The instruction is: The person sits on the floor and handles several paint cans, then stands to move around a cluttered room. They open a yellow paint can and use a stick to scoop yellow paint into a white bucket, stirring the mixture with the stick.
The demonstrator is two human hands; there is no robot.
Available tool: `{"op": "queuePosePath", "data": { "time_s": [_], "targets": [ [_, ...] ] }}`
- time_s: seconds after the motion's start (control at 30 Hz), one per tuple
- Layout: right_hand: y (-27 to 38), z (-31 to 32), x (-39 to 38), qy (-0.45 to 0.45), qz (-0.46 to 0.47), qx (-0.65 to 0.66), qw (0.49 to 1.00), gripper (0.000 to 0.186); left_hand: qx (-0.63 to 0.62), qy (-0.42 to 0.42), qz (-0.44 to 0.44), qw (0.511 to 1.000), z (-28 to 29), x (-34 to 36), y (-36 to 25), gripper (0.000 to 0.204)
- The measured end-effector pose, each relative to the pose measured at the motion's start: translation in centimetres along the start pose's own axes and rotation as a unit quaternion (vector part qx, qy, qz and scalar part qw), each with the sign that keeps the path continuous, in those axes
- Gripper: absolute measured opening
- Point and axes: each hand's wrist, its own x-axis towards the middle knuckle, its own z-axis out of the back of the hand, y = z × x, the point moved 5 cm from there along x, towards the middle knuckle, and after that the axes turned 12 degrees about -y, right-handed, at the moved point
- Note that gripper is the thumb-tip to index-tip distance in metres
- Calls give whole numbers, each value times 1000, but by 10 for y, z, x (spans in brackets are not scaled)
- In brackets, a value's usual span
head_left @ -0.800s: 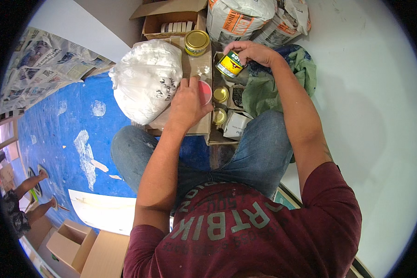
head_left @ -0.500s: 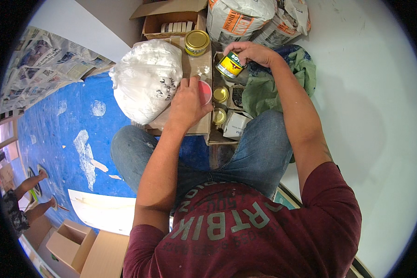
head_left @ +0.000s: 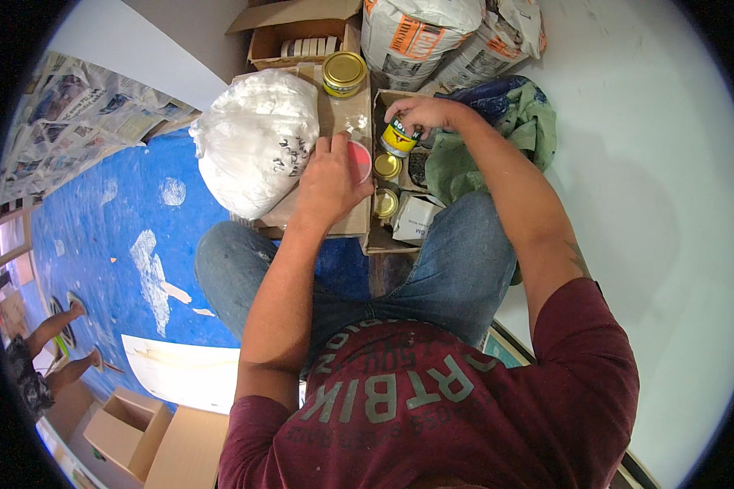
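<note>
My right hand (head_left: 426,112) is wrapped round the upper part of a small yellow and dark green tin can (head_left: 399,141), which it holds slightly tilted in the open cardboard box (head_left: 378,236). Just nearer in that box are two small gold-lidded tins (head_left: 388,166). My left hand (head_left: 328,181) grips a round, shallow tub with a pink-red face (head_left: 360,162) over the cardboard surface (head_left: 347,222). Beside its knuckles bulges a full white plastic bag (head_left: 261,143). The fingertips of both hands are partly hidden behind what they hold.
A larger gold-lidded can (head_left: 344,74) stands at the far end of the cardboard. Beyond are a box with white rolls (head_left: 308,47) and filled sacks (head_left: 420,37). Green cloth (head_left: 473,159) hangs by the right box edge, near a white carton (head_left: 416,218). Another person's legs (head_left: 57,322) show far left.
My right hand has lowered the yellow and green can a little toward me, closer to the gold-lidded tins, and turned it more upright. The left hand stays in place.
</note>
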Motion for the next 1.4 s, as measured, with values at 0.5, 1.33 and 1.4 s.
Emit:
{"op": "queuePosePath", "data": {
  "time_s": [0.5, 1.33, 1.4],
  "targets": [
    [-5, -51, 36, -210, 179, -348, 896, 61, 4, -4, 1, 1000, -2, -1, 3, 85],
    [9, -114, 0, -72, 147, -547, 821, 56, -13, -18, -14, 1000, -2, -2, 3, 80],
    [12, -97, 4, -76, 94, -505, 855, 64, -16, -18, -15, 1000, -1, -4, 4, 80]
  ]
}}
